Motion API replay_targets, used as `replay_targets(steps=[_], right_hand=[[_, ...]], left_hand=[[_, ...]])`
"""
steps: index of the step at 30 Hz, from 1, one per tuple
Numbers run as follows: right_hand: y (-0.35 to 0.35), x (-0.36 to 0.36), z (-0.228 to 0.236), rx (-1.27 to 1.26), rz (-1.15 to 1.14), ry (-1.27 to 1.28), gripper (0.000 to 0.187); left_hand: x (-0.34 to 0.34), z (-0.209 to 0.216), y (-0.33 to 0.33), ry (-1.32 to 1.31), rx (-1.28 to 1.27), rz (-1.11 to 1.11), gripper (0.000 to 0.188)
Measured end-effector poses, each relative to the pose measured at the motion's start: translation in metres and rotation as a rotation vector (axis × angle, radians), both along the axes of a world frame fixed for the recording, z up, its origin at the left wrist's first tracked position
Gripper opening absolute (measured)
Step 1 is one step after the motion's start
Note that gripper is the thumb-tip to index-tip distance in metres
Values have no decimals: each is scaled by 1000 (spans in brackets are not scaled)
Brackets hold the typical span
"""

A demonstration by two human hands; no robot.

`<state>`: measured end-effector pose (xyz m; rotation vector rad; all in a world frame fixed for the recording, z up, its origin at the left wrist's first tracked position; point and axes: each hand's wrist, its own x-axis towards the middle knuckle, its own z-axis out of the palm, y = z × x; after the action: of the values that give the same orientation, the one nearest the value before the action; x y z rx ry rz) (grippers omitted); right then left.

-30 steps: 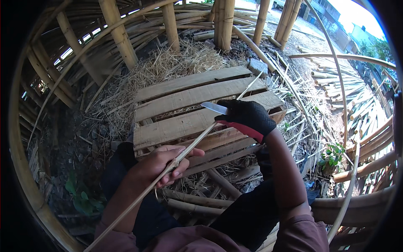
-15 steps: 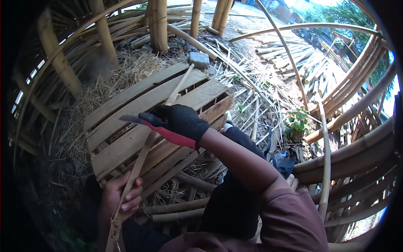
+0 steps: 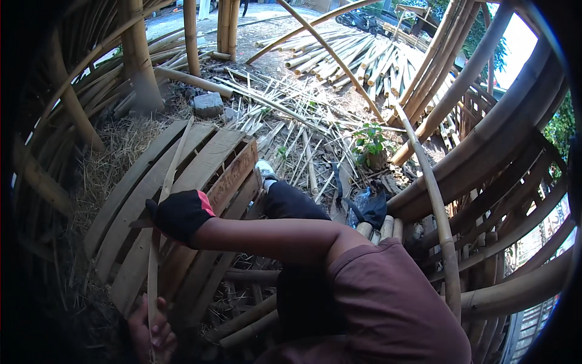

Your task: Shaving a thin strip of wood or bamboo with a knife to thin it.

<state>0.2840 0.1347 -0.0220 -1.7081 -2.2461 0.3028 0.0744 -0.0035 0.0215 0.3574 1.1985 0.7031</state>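
My bare left hand (image 3: 151, 332), low at the left, has its fingers wrapped round the lower part of a long, flat bamboo strip (image 3: 153, 267). The strip runs up and away from me over a slatted wooden pallet (image 3: 209, 151). Farther up it, my right hand (image 3: 182, 217), in a black glove with a red-pink patch, is closed on a knife. Only a short piece of the knife blade (image 3: 141, 224) shows, sticking out left beside the strip; its handle is hidden in the glove. The strip passes under the gloved fingers.
A grey block (image 3: 208, 105) lies beyond the pallet, amid straw and bamboo scraps. Curved bamboo poles (image 3: 427, 182) frame the right side. Cut bamboo (image 3: 364, 60) is piled farther off. A dark bag (image 3: 371, 209) lies near a small green plant (image 3: 370, 142).
The view has swung right, so the pallet and hands appear farther left. My right hand has come nearer my left along the strip and turned, with less of the knife blade showing.
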Motion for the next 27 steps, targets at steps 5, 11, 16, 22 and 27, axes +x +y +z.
replay_targets(steps=[5,11,16,22,27], right_hand=[[-5,4,-1,118,40,52,39],[-2,-10,-16,104,-73,105,46],[19,9,-20,239,-53,116,43],[-30,-13,-5,146,105,-110,31],[16,14,-12,189,-105,-190,32]], left_hand=[[-4,-2,1,-28,1,-88,38],[-20,-33,16,-380,-110,-4,37],[-9,-30,17,-367,-74,-42,37],[-8,-28,14,-277,-33,-119,38],[5,-15,11,-176,71,-185,38]])
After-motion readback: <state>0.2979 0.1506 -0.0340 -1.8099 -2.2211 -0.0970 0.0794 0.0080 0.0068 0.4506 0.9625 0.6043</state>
